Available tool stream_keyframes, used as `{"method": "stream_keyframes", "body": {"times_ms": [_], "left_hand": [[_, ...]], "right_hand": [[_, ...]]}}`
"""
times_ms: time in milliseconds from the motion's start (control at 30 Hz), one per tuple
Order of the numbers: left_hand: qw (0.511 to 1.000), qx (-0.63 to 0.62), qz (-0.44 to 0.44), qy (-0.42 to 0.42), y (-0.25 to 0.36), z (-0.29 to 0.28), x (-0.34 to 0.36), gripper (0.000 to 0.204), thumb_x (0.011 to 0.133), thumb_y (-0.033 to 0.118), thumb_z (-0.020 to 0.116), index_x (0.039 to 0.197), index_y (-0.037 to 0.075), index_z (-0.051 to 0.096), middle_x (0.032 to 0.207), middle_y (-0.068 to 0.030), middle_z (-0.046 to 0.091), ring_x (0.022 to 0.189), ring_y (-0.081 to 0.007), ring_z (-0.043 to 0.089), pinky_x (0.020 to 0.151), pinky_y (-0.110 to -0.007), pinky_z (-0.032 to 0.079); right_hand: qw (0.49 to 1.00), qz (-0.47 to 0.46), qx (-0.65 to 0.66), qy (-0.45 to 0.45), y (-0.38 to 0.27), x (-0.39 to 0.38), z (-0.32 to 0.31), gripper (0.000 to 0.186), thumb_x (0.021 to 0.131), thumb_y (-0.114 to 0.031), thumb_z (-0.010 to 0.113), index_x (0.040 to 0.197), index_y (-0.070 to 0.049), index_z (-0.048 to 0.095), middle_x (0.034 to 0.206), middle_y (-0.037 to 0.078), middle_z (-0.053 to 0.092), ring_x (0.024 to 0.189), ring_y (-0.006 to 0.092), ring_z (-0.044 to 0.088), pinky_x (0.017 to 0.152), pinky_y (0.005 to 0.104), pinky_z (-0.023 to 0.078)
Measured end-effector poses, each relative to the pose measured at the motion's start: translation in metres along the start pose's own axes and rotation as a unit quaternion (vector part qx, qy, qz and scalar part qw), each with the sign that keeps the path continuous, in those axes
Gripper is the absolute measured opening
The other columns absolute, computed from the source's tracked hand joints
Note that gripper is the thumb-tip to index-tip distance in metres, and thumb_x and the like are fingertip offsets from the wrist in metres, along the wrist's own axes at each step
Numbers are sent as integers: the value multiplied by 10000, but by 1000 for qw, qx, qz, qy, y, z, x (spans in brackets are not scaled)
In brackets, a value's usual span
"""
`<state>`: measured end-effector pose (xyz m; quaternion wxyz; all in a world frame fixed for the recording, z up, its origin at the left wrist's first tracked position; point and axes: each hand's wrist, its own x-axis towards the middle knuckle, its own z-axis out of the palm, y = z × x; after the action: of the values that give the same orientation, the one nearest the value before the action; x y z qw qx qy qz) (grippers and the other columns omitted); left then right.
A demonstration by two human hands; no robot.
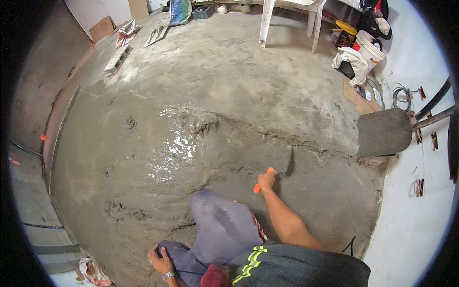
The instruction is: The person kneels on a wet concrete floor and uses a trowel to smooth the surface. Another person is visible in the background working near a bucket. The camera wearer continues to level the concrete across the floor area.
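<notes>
My right hand [266, 181] is closed round the orange handle of a trowel [289, 163]. Its dark blade meets the wet grey mortar [229, 165] to the right of my knee. A ragged ridge in the mortar runs just beyond the blade. At the lower left, my left hand [161, 260], with a metal watch at the wrist, lies against my trousered leg [174, 253]. Its thumb and fingers are apart, and no tool shows in it. My other bent knee [220, 215] covers part of the mortar between the hands.
A shovel [385, 133] leans by the white right wall. Beyond it are buckets [370, 50] and a cloth [353, 62]. A white plastic chair [267, 24] stands at the back. A float [157, 36] and a block [117, 60] lie far left. A long straightedge [60, 129] borders the left side.
</notes>
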<state>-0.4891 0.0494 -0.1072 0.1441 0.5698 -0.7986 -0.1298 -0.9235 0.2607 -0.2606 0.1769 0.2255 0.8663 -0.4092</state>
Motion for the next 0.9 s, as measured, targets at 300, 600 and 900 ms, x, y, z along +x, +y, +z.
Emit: {"method": "stream_keyframes", "body": {"times_ms": [300,600,900], "left_hand": [[999,28,5,-25,15,8,8,376,818,380,612,1021,63,607,1040,-139,569,993,-335,526,862,-439,400],[1000,11,26,-14,24,12,12,350,798,334,637,1015,61,609,1051,-135,555,996,-333,519,867,-434,400],[1000,19,3,-15,26,5,6,356,803,346,628,1015,60,612,1040,-129,558,977,-328,524,865,-423,402]], "right_hand": [[988,-10,-139,-71,15,2,-19,552,742,-73,583,1177,106,295,1075,304,563,1014,429,573,876,451,461],[990,-37,-112,-79,12,6,-2,527,747,-80,599,1192,52,350,1092,279,576,1015,422,576,877,461,462],[990,-44,-94,-98,9,-2,-9,547,768,-90,548,1213,104,296,1077,320,561,1034,434,562,880,462,451]]}}
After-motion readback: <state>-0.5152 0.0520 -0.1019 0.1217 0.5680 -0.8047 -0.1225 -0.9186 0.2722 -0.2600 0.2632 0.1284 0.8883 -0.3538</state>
